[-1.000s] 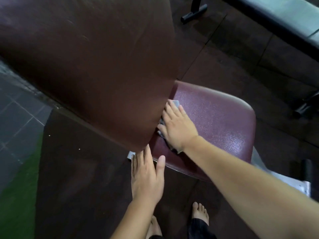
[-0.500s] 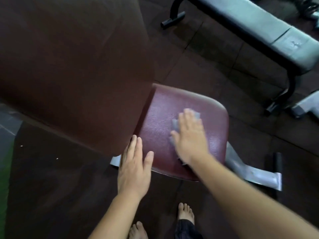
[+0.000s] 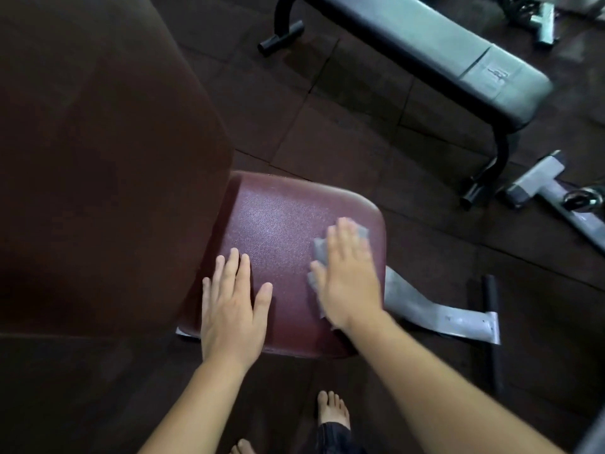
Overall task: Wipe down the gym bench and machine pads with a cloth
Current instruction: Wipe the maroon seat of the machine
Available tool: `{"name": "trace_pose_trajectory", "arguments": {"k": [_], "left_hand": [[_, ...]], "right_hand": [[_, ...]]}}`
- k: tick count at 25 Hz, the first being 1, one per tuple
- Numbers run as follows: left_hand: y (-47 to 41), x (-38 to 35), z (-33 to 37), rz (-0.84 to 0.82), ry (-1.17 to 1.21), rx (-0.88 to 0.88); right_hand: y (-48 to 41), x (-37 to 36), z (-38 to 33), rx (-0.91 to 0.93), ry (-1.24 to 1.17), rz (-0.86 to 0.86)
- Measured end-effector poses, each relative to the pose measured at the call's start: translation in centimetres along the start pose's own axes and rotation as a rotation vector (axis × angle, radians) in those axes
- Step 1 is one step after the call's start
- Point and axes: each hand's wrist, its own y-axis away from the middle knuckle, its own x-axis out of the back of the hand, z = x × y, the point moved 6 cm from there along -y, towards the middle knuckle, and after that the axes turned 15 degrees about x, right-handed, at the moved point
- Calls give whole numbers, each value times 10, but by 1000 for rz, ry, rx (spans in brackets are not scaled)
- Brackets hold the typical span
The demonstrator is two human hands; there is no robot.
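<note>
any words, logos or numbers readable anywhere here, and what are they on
Nothing here can be read.
Embossed mark on the end of the grey bench: too blurred to read.
Maroon seat pad and cloth: no lettering shows.

Dim overall; soft sheen on seat pad [image 3: 281, 224]; slight blur.

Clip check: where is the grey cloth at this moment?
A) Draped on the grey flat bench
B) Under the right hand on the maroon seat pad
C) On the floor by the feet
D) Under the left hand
B: edges of the grey cloth stick out from under the flat right hand on the maroon seat pad, while the left hand rests bare on the pad.
</note>
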Motion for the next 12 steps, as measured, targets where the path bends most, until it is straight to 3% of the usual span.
{"name": "trace_pose_trajectory", "arguments": {"k": [2, 4, 6, 9, 12], "left_hand": [[-2, -2, 1, 25, -22, 8], [1, -4, 1, 47, -25, 28], [3, -8, 2, 65, -44, 44], [2, -12, 1, 100, -97, 58], [3, -15, 2, 108, -119, 58]], "right_hand": [[10, -9, -57, 284, -4, -45], [11, -2, -45, 489, 12, -84], [-10, 6, 15, 415, 15, -56], [-53, 16, 76, 126, 23, -79], [-96, 4, 7, 114, 46, -37]]}}
